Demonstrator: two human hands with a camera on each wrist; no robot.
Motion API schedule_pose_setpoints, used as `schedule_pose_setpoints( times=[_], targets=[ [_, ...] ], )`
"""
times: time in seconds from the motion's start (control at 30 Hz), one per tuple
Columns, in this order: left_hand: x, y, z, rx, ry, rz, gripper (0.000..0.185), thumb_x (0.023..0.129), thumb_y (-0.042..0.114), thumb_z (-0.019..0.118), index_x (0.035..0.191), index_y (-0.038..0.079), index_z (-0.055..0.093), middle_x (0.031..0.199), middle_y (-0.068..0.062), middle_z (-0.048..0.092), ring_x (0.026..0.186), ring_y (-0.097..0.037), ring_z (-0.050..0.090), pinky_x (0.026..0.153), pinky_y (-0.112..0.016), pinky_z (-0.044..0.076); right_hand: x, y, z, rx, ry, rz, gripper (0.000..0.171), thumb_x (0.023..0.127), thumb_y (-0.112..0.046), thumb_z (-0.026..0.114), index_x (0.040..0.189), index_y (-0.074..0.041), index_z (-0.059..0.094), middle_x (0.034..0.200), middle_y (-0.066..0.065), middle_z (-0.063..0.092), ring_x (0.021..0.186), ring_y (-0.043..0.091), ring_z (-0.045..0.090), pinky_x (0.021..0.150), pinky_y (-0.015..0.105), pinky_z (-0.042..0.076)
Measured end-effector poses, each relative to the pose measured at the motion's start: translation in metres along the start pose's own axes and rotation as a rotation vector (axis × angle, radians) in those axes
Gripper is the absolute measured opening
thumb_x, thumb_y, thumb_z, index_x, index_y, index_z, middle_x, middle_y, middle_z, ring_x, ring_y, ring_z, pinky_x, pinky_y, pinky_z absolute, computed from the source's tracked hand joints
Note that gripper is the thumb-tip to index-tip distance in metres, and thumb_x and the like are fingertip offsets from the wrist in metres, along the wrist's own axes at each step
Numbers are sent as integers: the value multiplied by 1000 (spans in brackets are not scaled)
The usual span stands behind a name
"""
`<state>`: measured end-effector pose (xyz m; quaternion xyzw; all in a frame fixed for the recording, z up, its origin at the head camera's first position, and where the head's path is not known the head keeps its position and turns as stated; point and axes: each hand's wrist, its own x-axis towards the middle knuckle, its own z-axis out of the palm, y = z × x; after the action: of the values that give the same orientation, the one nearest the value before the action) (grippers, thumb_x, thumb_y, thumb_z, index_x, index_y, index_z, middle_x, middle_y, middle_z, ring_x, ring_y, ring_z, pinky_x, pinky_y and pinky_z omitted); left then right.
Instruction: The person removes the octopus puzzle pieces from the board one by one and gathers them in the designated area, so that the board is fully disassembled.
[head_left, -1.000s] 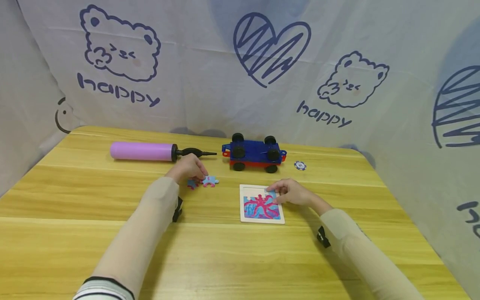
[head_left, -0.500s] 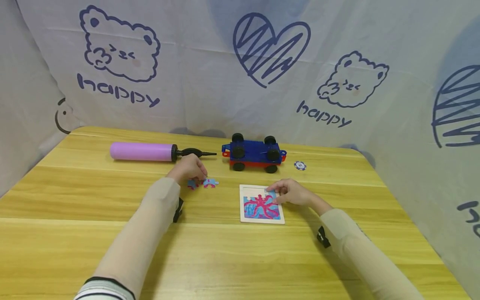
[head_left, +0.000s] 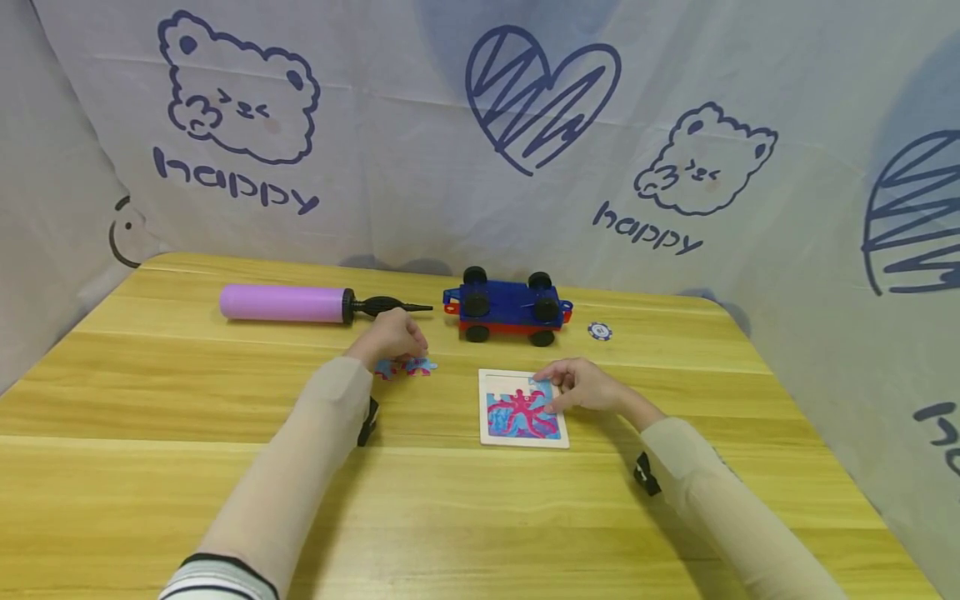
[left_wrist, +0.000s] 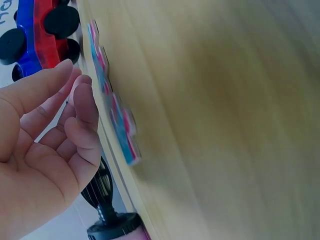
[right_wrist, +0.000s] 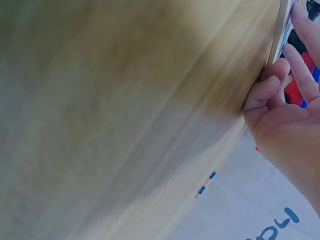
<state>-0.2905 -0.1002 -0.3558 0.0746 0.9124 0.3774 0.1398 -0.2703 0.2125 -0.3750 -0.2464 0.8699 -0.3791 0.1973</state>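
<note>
Head view: 2 loose puzzle pieces (head_left: 406, 367).

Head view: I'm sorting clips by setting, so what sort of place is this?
Probably a staged tabletop booth: a wooden table enclosed by a printed cloth backdrop, with a puzzle board and toy car.

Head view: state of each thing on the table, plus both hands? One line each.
puzzle board: flat on table, top row partly unfilled.
loose puzzle pieces: flat on table, outside the board.
left hand: over the loose pieces, fingers relaxed, gripping nothing.
right hand: fingers resting on the board's upper right corner.
balloon pump: lying on its side.
toy car: wheels up.
poker chip: lying flat.
</note>
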Motion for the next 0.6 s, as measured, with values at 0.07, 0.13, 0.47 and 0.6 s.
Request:
schedule_pose_setpoints(
  times=[0.07,0.13,0.47,0.6],
  targets=[
    [0,3,2,4,3,6,11,78,5,65,86,-2,67,71,-6,62,55,-12,51,56,-26,45,0,0,0,-3,1,4,41,73,-2,71,110,5,58,80,9,47,63,16,37,54,21,30],
    [1,6,5,13,3,20,11,78,6,66,86,-2,67,73,-6,62,56,-12,50,55,-25,44,-1,-1,0,-6,2,4,40,73,-2,71,110,5,58,81,9,47,64,16,37,54,21,30],
    [5,26,23,-38,-32,47,11,78,6,66,86,-2,66,78,-9,64,61,-17,58,59,-28,47,-1,1,0,21,-3,10,40,75,0,69,112,7,55,81,9,46,63,16,37,54,21,30],
    [9,34,30,-18,-34,64,10,78,5,66,86,-1,66,77,-8,63,65,-19,59,60,-26,46,-1,1,-1,42,-5,18,42,75,1,69,112,9,53,83,9,45,63,16,36,54,20,30]
  ],
)
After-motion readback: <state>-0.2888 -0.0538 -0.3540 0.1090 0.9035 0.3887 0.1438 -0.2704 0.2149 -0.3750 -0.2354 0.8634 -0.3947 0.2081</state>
